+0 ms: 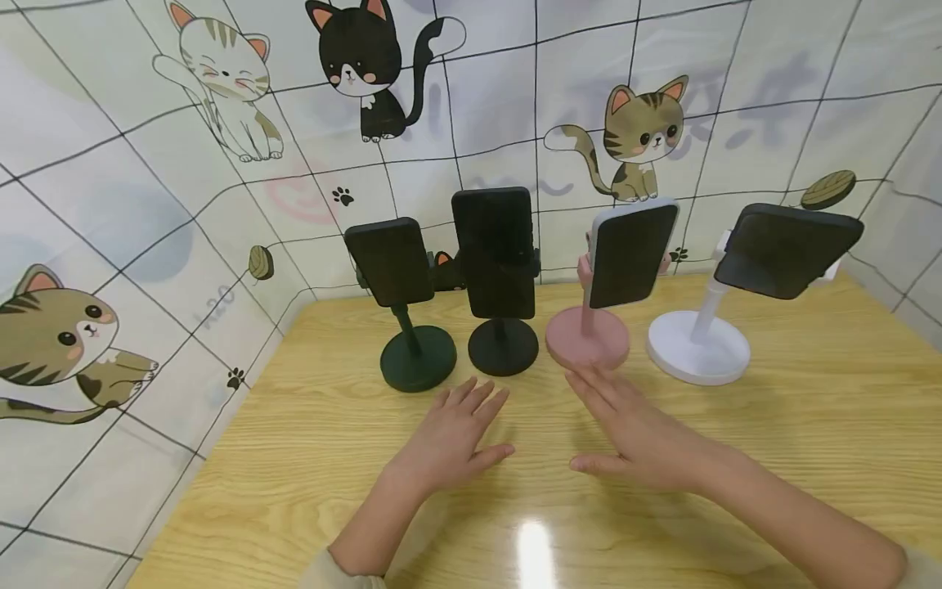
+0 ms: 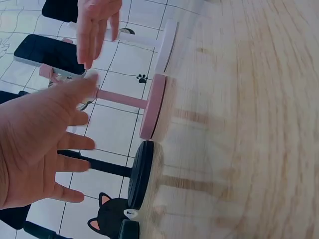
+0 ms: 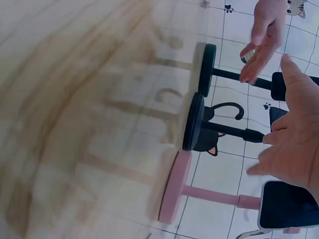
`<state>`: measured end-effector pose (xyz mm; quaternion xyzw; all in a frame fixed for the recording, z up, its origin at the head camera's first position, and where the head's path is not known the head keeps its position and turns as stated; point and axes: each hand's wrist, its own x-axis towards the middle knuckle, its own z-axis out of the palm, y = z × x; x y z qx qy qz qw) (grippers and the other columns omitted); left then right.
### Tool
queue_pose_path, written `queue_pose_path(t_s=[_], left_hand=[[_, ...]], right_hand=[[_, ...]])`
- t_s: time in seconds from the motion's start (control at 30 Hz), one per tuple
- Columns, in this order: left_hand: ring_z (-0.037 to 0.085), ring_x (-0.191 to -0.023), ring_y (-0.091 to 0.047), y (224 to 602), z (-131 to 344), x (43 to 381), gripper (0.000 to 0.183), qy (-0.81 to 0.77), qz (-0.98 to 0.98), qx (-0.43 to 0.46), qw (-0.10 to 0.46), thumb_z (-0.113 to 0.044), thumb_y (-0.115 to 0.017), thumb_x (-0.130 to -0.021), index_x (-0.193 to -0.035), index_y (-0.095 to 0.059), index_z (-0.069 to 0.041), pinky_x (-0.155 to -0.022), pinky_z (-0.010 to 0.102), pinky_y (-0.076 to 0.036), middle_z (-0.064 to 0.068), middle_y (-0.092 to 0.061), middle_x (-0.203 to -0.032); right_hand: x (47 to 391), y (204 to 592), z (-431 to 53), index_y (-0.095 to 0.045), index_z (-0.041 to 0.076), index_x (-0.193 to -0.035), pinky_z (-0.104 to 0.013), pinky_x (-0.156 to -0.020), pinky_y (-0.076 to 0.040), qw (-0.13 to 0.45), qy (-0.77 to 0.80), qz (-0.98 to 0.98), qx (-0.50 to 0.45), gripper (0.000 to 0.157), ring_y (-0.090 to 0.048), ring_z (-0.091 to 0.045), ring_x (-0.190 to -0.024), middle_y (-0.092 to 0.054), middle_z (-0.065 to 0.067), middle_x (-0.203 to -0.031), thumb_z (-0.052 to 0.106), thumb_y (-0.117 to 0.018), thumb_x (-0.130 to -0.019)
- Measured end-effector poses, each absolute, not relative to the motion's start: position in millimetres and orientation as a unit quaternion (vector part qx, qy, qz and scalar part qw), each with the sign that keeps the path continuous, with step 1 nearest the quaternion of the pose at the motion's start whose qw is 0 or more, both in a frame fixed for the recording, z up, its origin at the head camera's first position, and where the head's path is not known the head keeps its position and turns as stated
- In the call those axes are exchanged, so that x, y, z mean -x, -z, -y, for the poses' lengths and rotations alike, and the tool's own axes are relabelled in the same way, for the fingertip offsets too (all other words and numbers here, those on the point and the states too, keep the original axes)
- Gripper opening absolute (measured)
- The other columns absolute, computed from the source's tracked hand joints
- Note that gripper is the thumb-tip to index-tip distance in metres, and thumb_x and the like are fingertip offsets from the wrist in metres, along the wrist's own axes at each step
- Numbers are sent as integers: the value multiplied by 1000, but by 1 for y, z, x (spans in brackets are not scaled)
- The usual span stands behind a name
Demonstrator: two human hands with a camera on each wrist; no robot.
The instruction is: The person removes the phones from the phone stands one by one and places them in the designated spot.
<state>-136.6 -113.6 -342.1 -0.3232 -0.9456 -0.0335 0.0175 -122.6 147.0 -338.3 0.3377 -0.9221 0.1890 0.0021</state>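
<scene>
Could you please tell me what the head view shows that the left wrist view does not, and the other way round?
Only the head view shows all four phones on their stands whole, including the dark green stand and the white stand. Only the left wrist view shows the bases edge-on against the wooden table. Both show the pink stand, the black stand, and the left hand and right hand, open.

No readable text in your view.
You'll find only cat drawings and paw prints on the wall covering (image 1: 132,204); its faint grey marks are too blurred to make out.
</scene>
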Motion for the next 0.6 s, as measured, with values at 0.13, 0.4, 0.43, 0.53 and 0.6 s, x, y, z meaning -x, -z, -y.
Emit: queue_pose_path(t_s=[0.13,0.4,0.43,0.53,0.6], left_hand=[[28,-122,-42,343,120,137,54,29,946,323,26,-45,-52,-88,-131,-47,-12,-97,47,-34,10,-47,-131],[26,-114,-50,347,139,140,50,110,949,289,55,-37,-59,-85,-125,-53,-8,-93,42,-40,11,-55,-123],[26,-113,-51,347,142,140,49,125,948,284,65,-35,-60,-85,-125,-54,-7,-93,41,-41,11,-56,-121],[26,-109,-53,347,148,140,47,162,947,261,94,-30,-64,-83,-122,-56,-5,-89,39,-43,10,-58,-117],[26,-108,-53,347,151,140,47,183,946,242,109,-29,-66,-81,-120,-57,-4,-87,38,-45,10,-58,-116]], right_hand=[[123,342,-140,-18,0,-142,-46,-102,-25,-19,-213,918,-333,90,-13,-32,-135,-10,-15,-149,59,-50,-82],[128,347,-121,-20,-2,-141,-49,-100,-28,-27,-268,901,-340,86,-16,-34,-134,-17,-18,-147,56,-49,-84],[129,347,-118,-20,-1,-141,-49,-100,-27,-33,-276,899,-338,86,-15,-34,-134,-17,-18,-147,56,-49,-84],[133,346,-109,-19,-2,-141,-49,-101,-26,-48,-301,892,-334,85,-18,-33,-134,-17,-18,-147,54,-50,-85],[136,345,-102,-19,-1,-141,-48,-102,-26,-54,-320,886,-331,84,-20,-31,-133,-18,-17,-147,51,-52,-85]])
